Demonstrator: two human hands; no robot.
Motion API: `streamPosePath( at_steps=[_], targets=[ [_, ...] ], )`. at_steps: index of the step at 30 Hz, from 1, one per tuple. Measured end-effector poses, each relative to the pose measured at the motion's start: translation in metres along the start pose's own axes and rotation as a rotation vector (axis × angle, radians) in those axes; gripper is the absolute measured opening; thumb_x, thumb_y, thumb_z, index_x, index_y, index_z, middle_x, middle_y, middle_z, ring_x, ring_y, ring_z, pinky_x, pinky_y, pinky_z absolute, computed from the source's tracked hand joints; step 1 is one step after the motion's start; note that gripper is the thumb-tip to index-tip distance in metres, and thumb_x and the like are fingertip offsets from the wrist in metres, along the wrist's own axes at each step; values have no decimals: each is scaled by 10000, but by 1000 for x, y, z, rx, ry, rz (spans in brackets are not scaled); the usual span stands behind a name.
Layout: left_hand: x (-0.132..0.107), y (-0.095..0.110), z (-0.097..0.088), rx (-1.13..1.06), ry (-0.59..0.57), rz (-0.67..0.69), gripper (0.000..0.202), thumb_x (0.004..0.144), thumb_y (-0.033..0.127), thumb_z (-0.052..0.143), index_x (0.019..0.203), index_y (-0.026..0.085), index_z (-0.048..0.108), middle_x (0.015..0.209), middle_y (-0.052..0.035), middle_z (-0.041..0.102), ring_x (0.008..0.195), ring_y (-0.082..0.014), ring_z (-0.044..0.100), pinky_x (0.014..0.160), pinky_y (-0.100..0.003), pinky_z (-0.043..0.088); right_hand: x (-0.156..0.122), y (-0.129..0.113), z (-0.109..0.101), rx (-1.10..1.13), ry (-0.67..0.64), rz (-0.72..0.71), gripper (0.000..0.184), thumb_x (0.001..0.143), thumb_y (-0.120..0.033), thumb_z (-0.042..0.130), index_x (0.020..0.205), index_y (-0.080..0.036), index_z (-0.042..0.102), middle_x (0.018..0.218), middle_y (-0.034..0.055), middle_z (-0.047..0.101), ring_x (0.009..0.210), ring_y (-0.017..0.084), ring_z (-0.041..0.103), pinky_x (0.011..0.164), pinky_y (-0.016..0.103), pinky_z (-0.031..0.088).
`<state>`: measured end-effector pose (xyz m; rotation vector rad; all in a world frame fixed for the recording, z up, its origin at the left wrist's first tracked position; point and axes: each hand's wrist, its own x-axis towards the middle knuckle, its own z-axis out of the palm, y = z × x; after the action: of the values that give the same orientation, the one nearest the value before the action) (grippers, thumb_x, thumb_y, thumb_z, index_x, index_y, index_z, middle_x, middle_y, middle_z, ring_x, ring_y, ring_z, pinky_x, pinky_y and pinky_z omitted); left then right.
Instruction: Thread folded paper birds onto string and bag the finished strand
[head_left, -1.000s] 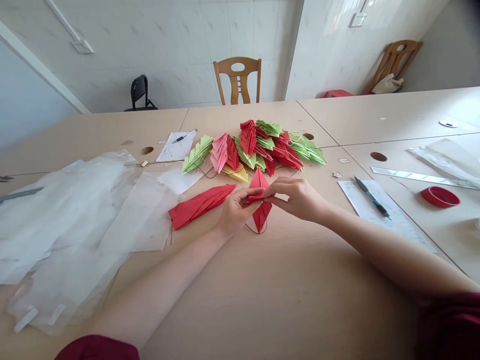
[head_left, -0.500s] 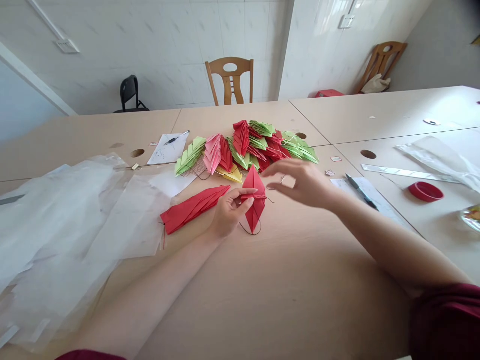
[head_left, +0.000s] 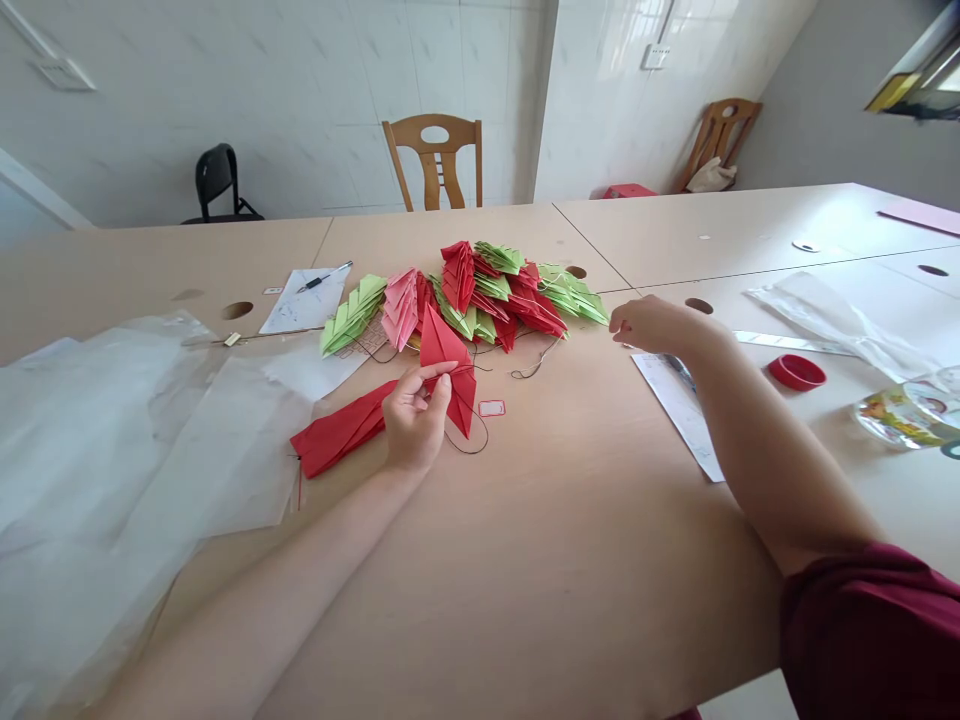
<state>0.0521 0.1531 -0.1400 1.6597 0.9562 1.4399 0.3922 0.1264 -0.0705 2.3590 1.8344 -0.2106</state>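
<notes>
My left hand (head_left: 417, 415) pinches a red folded paper piece (head_left: 448, 375), pointed at both ends, between thumb and fingers. A thin dark thread (head_left: 484, 440) loops down from the piece toward the table. Just behind that hand lies a longer red folded paper strip (head_left: 341, 432). My right hand (head_left: 651, 325) is low over the table at the right, with its fingers bent downward and close together. Whatever is at its fingertips is hidden. Beneath its wrist is a white sheet (head_left: 679, 415) with a pen (head_left: 681, 372) partly covered by the arm.
Red, green and pink pleated paper pieces (head_left: 574, 295) with loose threads are heaped ahead. Translucent sheets (head_left: 112, 460) spread at left. A small red-edged label (head_left: 492, 408) lies near the left hand. On the right are a red ring (head_left: 796, 372) and a clear container (head_left: 907, 410).
My right hand has moved away from the red paper piece to the right, its fingers now curled down. My left hand still grips the piece. The view has turned right.
</notes>
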Motion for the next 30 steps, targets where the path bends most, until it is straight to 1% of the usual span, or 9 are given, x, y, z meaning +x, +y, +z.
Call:
streamPosePath(
  at_steps=[4,6,8,12,17,21,24,27,30],
  targets=[
    [1,0,0,-44,-4,-18,191,842,294,637,975,187,723,1007,-63,718,968,-189,657,876,-329,517,16,-15,20,-80,163,-52,350,895,-171,420,1190,-237,597,1121,106,635,841,230,609,624,299,381],
    [0,1,1,-54,-26,-46,205,821,301,669,987,193,722,1024,-65,719,969,-196,659,876,-338,524,22,-21,30,-185,234,-97,362,884,-92,387,1149,-200,609,1075,130,646,852,238,618,641,305,369],
    [0,2,1,-51,-55,-83,240,788,302,711,1006,204,719,1023,-58,724,930,-198,670,837,-339,543,27,-25,38,-250,255,-119,353,866,-39,371,1091,-156,618,1040,162,647,870,253,626,654,313,365],
    [-1,6,2,-65,-140,-123,227,776,300,727,976,193,728,940,-52,740,852,-194,687,770,-333,567,32,-25,48,-276,231,-91,346,849,-2,354,1078,-98,595,979,195,656,834,278,646,646,323,372],
    [-4,8,3,-87,-248,-101,182,776,268,730,939,189,739,940,-55,748,924,-196,688,852,-334,559,31,-24,46,-307,182,-63,329,819,7,389,1055,-56,610,897,214,662,833,295,650,674,336,393],
    [-5,8,3,-104,-264,-120,203,770,275,732,947,176,745,937,-62,751,911,-201,692,830,-327,567,27,-26,41,-333,94,-84,236,774,-24,487,910,-91,668,807,177,655,778,276,641,655,322,393],
    [-5,7,3,-120,-281,-161,262,770,273,730,1012,175,733,1015,-67,743,944,-200,688,850,-322,562,23,-28,40,-355,32,-119,217,743,-8,503,832,-106,676,725,142,634,719,260,630,613,310,379],
    [-4,6,3,-136,-288,-202,337,764,265,733,1090,187,708,1073,-65,730,957,-199,686,872,-331,558,18,-28,38,-369,-15,-143,210,743,-3,506,795,-125,669,685,104,618,648,225,607,585,301,367],
    [-4,5,3,-135,-279,-220,347,758,269,738,1096,196,707,1042,-58,739,932,-198,692,864,-335,562,12,-29,32,-377,-44,-151,200,748,-6,519,805,-138,659,685,75,614,598,185,584,577,287,360]
  ],
)
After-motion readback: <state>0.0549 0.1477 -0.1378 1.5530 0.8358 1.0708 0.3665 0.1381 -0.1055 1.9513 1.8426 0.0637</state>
